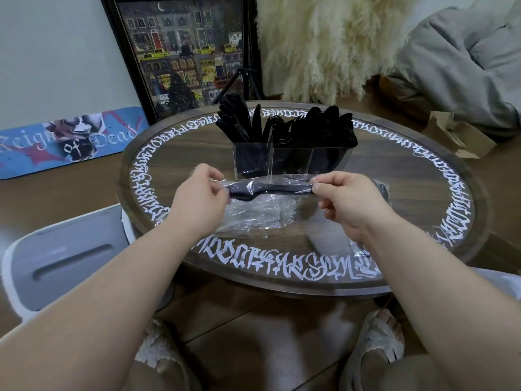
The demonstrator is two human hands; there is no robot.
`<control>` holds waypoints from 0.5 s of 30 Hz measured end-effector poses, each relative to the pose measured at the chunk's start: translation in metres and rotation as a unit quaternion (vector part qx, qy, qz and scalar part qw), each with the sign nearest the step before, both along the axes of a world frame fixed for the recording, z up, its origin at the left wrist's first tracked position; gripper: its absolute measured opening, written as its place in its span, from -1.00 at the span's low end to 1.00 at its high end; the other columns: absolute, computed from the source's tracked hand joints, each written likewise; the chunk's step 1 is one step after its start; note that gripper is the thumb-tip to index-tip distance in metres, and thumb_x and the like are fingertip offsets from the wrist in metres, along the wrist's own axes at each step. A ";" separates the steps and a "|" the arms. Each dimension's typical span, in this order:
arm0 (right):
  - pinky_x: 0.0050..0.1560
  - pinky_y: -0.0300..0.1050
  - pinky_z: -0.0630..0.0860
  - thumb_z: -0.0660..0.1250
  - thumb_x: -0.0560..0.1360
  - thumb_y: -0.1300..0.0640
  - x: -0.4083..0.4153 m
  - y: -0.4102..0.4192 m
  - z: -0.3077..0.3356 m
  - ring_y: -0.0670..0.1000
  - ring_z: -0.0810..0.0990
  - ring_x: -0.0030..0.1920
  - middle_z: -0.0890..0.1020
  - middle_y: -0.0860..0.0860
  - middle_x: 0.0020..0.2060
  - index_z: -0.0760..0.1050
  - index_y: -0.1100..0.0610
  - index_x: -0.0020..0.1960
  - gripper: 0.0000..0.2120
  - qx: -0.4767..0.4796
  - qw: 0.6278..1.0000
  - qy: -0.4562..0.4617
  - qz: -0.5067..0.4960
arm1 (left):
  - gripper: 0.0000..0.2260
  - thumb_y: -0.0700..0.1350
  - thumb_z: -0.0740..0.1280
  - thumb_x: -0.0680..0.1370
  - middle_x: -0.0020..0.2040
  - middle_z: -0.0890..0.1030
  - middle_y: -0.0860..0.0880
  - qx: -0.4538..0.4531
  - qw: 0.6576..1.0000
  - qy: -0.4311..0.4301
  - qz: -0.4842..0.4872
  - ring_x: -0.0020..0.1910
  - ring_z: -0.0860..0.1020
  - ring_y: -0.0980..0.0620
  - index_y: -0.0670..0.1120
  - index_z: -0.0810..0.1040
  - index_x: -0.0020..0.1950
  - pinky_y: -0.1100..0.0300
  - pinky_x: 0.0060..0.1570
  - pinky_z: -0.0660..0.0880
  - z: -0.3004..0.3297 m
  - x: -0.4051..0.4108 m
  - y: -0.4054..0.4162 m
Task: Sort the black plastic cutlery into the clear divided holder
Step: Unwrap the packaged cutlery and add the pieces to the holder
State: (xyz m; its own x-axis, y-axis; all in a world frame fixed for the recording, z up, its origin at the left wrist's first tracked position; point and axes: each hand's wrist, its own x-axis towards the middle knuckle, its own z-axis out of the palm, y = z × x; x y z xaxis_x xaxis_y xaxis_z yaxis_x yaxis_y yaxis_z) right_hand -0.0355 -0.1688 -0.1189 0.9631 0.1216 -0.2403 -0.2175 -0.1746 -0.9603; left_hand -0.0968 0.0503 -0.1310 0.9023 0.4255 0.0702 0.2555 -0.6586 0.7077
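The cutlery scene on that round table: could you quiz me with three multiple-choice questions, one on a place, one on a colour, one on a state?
1. Where does the clear holder stand?
A. on the floor
B. on the table, beyond the hands
C. on the chair

2. What colour is the table's lettering?
A. white
B. red
C. gold

3. The knife held by the left hand and right hand is:
A. bare
B. snapped in two
C. inside a clear wrapper

Answers: B, it stands mid-table; A, the ring of script is white; C, glossy film surrounds it.

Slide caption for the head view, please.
Both hands pinch a clear-wrapped black knife before the filled holder.
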 end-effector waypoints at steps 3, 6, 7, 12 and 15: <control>-0.37 -0.21 0.43 0.31 0.52 0.33 -0.001 -0.001 0.000 -0.08 0.54 -0.41 0.55 0.00 -0.30 0.53 0.11 -0.11 -0.85 0.009 0.999 0.022 0.028 | -0.88 -0.17 0.28 0.55 -0.20 0.64 0.04 0.009 1.000 -0.021 0.006 -0.13 0.56 0.07 0.00 0.41 0.04 0.18 -0.20 0.36 0.001 0.000 0.000; -0.36 -0.20 0.45 0.30 0.51 0.37 -0.002 -0.001 0.000 -0.07 0.55 -0.40 0.55 0.02 -0.29 0.52 0.11 -0.10 -0.83 -0.002 0.998 0.030 0.046 | -0.88 -0.16 0.30 0.54 -0.26 0.62 0.06 0.004 0.999 -0.032 0.009 -0.14 0.58 0.06 0.01 0.42 0.02 0.17 -0.20 0.40 0.001 -0.001 0.001; -0.35 -0.20 0.45 0.31 0.51 0.36 -0.002 -0.001 0.000 -0.07 0.54 -0.40 0.55 0.03 -0.28 0.52 0.12 -0.10 -0.84 -0.005 0.999 0.028 0.043 | -0.89 -0.16 0.31 0.54 -0.25 0.61 0.06 0.006 0.999 -0.034 0.008 -0.14 0.58 0.05 0.02 0.43 0.01 0.16 -0.19 0.41 0.001 -0.001 0.002; -0.37 -0.21 0.44 0.37 0.49 0.30 0.000 -0.003 0.001 -0.07 0.50 -0.38 0.57 0.03 -0.31 0.57 0.14 -0.15 -0.91 -0.002 1.000 0.016 0.017 | -0.82 -0.17 0.27 0.57 -0.21 0.53 0.08 0.046 0.998 -0.032 -0.004 -0.12 0.55 0.03 -0.01 0.49 0.15 0.18 -0.09 0.41 0.003 -0.002 0.001; -0.43 -0.23 0.40 0.36 0.50 0.29 0.004 -0.007 0.001 -0.08 0.47 -0.42 0.57 0.03 -0.33 0.57 0.14 -0.19 -0.88 0.003 1.000 0.023 -0.015 | -0.78 -0.18 0.24 0.59 -0.22 0.47 0.14 0.086 0.996 -0.023 0.005 -0.14 0.48 0.05 -0.04 0.49 0.23 0.23 -0.10 0.33 -0.001 -0.001 0.005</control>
State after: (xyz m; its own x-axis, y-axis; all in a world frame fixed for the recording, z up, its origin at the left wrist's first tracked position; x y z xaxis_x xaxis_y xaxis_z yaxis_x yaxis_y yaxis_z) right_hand -0.0317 -0.1756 -0.1177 0.9540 0.0950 -0.2843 -0.2669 -0.1620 -0.9500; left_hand -0.0976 0.0555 -0.1323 0.8924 0.4122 0.1835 0.2325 -0.7687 0.5959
